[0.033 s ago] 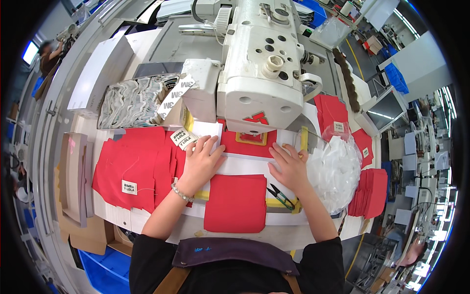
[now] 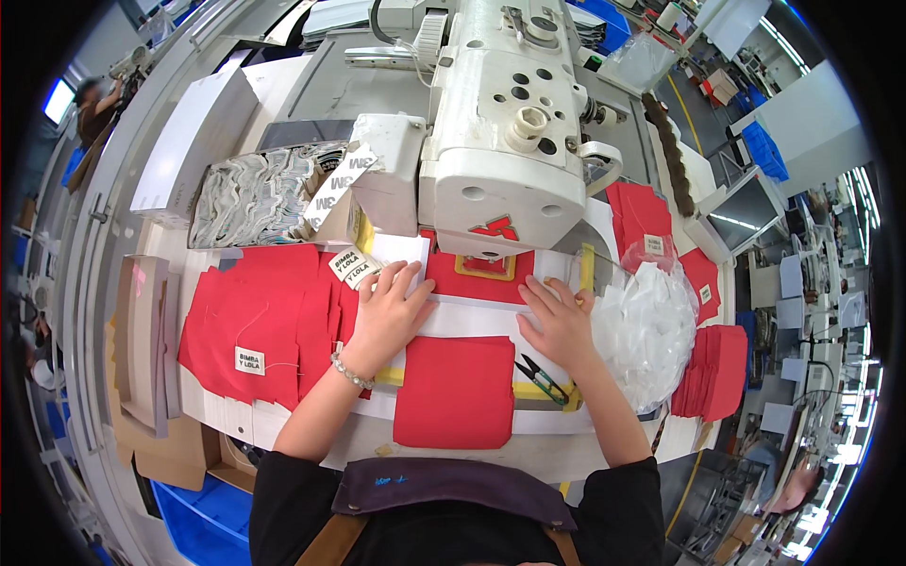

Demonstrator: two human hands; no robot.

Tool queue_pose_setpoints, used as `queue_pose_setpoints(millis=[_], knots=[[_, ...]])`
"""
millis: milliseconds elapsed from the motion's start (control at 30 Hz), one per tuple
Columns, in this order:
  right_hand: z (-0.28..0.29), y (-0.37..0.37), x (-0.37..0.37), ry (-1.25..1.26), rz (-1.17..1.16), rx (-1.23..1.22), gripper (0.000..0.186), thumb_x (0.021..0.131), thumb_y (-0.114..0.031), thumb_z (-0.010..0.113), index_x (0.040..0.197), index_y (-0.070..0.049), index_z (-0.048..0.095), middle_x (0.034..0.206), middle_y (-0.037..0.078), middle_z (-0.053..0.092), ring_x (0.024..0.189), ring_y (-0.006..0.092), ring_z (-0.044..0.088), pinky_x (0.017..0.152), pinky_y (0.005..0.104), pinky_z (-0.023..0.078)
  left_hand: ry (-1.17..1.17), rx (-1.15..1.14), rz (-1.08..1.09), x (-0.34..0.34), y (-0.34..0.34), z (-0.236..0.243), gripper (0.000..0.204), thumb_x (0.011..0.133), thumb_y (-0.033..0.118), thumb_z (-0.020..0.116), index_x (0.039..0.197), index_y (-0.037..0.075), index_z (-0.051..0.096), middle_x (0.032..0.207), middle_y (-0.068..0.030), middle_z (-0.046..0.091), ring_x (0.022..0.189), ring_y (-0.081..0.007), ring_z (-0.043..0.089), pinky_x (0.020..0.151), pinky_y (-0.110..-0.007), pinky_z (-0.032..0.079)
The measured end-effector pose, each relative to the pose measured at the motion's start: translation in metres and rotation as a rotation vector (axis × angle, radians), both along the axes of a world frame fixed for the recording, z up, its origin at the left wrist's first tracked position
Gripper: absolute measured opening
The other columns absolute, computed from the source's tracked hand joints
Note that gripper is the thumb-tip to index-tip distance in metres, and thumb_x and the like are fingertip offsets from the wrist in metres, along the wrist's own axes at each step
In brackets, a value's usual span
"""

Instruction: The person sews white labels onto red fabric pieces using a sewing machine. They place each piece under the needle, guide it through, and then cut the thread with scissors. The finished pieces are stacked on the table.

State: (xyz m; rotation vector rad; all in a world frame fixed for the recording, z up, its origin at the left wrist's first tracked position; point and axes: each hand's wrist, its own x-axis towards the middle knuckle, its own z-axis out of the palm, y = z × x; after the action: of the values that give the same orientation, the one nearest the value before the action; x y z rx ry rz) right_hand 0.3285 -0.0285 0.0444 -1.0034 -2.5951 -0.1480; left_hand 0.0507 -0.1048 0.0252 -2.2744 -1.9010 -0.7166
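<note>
My left hand (image 2: 387,316) lies flat, fingers spread, on a white fabric strip (image 2: 472,316) that crosses a red fabric piece (image 2: 453,391) in front of the white sewing machine (image 2: 500,141). My right hand (image 2: 557,325) presses flat on the same strip, to the right. The far edge of the red fabric (image 2: 481,274) runs under the machine head. A bracelet sits on my left wrist. Small thread snips (image 2: 540,375) lie just below my right hand. Neither hand grips anything.
A pile of red pieces with white labels (image 2: 260,330) lies at the left. A clear bag of white pieces (image 2: 646,330) and a red stack (image 2: 713,368) sit at the right. A box of patterned material (image 2: 255,193) stands behind. Blue bins (image 2: 203,514) are below the table.
</note>
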Motion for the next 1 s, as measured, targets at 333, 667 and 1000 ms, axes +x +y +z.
queue_pose_setpoints(millis=[333,667,1000], knots=[[-0.006,-0.018,0.002,0.058,-0.029,-0.096,0.043,0.074,-0.024,0.075,0.115,-0.013,0.069,0.127,-0.002,0.065,0.106,0.0148,0.057,0.086,0.0375,0.031,0.000,0.029,-0.001,-0.003,0.000,0.004,0.023,0.081,0.025,0.073,0.102,0.016,0.070,0.121,-0.0012,0.061,0.119,-0.0194,0.052,0.098,-0.039,0.030],[-0.009,-0.020,0.002,0.116,-0.052,-0.080,0.042,0.073,-0.020,0.074,0.114,-0.012,0.070,0.127,-0.004,0.065,0.101,0.0129,0.058,0.085,0.0352,0.031,0.001,0.034,-0.007,-0.001,0.001,0.002,0.020,0.079,0.021,0.075,0.098,0.015,0.072,0.116,-0.0012,0.062,0.118,-0.0220,0.053,0.097,-0.042,0.030],[-0.010,-0.019,0.001,0.128,-0.043,-0.095,0.040,0.074,-0.018,0.073,0.114,-0.012,0.070,0.126,-0.003,0.066,0.101,0.0127,0.058,0.085,0.0348,0.031,-0.029,0.038,-0.011,-0.002,0.000,0.008,0.020,0.078,0.018,0.075,0.097,0.014,0.071,0.114,-0.0016,0.062,0.115,-0.0219,0.055,0.094,-0.042,0.032]])
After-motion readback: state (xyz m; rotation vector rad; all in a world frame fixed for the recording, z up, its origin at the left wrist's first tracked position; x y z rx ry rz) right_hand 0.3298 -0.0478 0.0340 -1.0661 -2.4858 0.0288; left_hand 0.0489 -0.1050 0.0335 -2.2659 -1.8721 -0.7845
